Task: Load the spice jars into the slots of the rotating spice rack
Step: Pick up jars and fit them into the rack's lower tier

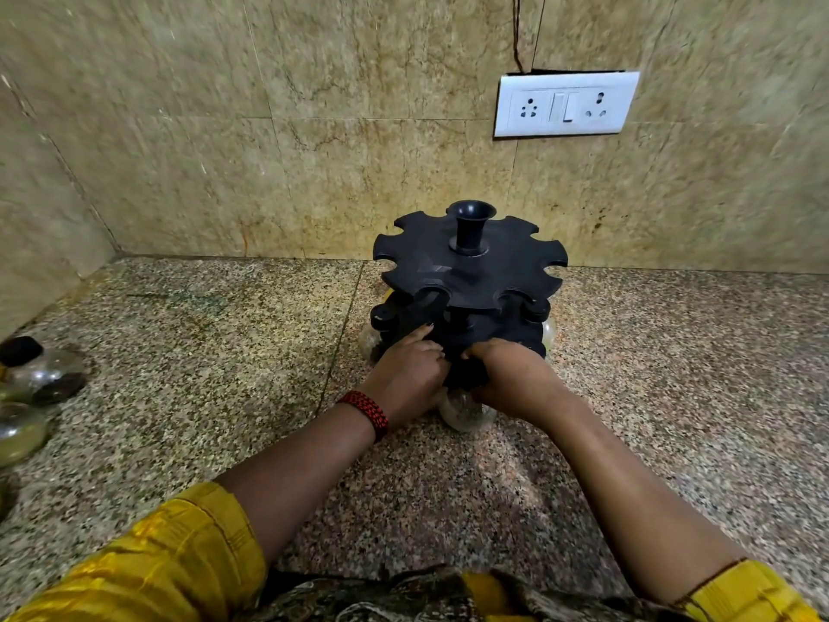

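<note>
A black two-tier rotating spice rack (469, 267) stands on the granite counter near the back wall; its top tier's slots hold nothing. At the lower tier's front edge a clear glass spice jar (464, 413) with a black cap hangs between my hands. My left hand (410, 374) grips it from the left and my right hand (509, 381) from the right, fingers curled over the cap and the rack's rim. Other jars (370, 341) sit in the lower tier, mostly hidden. Loose jars (42, 374) lie at the counter's far left.
A tiled wall rises behind the rack, with a white socket plate (566, 104) at upper right. The left wall meets the counter (202, 352) in a corner. Speckled granite stretches left and right of the rack. My yellow sleeves fill the bottom edge.
</note>
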